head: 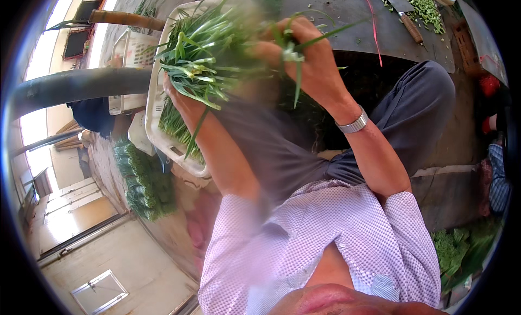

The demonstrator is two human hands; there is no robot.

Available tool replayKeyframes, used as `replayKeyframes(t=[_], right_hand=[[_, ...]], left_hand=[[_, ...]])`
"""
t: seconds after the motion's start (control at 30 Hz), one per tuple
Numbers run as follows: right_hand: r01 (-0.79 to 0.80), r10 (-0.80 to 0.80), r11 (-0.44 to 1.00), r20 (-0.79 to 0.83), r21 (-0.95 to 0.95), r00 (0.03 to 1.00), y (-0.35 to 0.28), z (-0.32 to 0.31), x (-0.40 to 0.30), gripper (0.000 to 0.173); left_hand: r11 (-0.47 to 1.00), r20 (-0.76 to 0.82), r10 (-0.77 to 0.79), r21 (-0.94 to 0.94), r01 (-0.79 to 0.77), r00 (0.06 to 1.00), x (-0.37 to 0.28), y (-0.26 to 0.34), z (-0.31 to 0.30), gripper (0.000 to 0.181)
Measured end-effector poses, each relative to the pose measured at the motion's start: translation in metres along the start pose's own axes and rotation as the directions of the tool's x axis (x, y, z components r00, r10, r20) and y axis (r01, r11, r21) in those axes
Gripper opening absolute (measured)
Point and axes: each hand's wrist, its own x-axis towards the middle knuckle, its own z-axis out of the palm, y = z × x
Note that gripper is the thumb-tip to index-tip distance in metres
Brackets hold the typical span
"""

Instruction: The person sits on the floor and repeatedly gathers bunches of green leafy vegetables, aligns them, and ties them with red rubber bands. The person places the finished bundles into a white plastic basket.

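Observation:
A bunch of long green stalks with pale cut ends, perhaps garlic chives, lies over the white plastic basket. My left hand supports this bunch from beneath, its fingers mostly hidden by the leaves. More thin green stalks fill the basket below. To the right of the bunch, my right hand pinches a few loose leaves and stalks between bent fingers. A blurred smear covers the space between the bunch and my right fingertips.
A grey work board carries a cleaver, chopped green pieces and a pink string. Dark posts stand left of the basket. Bundled greens lie on the floor, with leafy greens at lower right.

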Motion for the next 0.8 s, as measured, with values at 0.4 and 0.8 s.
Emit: replayKeyframes(t=[0.4,0.8], right_hand=[[-0.166,0.181,0.949,-0.032,0.268,0.983,0.032,0.041,-0.006,0.025],[-0.561,0.551,0.55,0.235,0.619,0.8,0.029,-0.057,-0.043,0.026]], left_hand=[[0.99,0.026,-0.078,-0.117,0.08,0.997,0.013,0.005,0.019,0.036],[0.963,-0.021,0.123,-0.239,-0.124,0.992,0.025,0.019,0.004,0.022]])
